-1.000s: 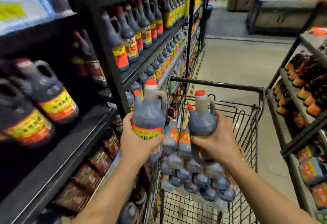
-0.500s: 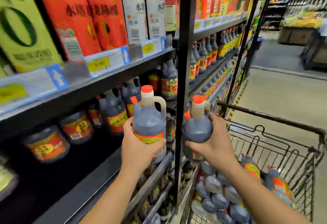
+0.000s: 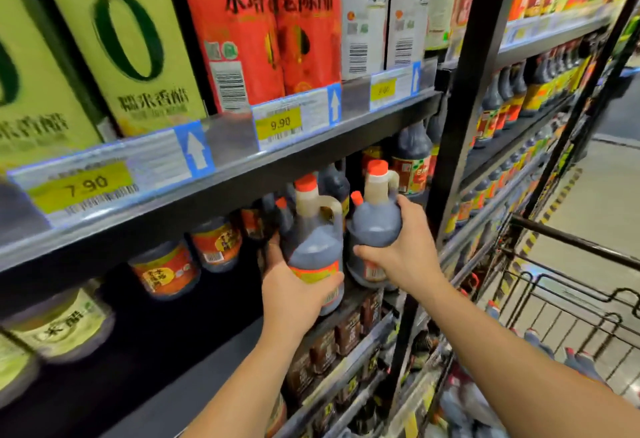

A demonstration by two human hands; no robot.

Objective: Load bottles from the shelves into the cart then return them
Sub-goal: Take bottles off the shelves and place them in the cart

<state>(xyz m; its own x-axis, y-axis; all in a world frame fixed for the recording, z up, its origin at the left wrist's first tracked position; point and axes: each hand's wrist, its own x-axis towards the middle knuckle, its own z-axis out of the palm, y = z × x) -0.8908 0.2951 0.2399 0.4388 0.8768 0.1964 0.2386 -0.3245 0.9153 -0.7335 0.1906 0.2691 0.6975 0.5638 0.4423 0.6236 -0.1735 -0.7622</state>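
Note:
My left hand [image 3: 294, 290] grips a dark vinegar jug [image 3: 313, 240] with an orange cap and a side handle, holding it by its lower body. My right hand [image 3: 403, 250] grips a second jug [image 3: 375, 219] of the same kind just to the right. Both jugs are upright and raised to the open front of the middle shelf [image 3: 194, 399], under the upper shelf edge. The wire cart [image 3: 568, 302] stands at the lower right, with several more dark bottles [image 3: 533, 337] lying in it.
Similar jugs [image 3: 166, 268] stand deeper on the same shelf. Tall red and green cartons [image 3: 252, 29] fill the shelf above, behind yellow price tags. A black upright post [image 3: 457, 119] divides the shelving bays. Small bottles [image 3: 332, 344] line the lower shelf. The aisle floor [image 3: 595, 202] lies right.
Both hands have carried their jugs from above the cart up and left to the middle shelf opening. My view has turned from the cart toward the shelving.

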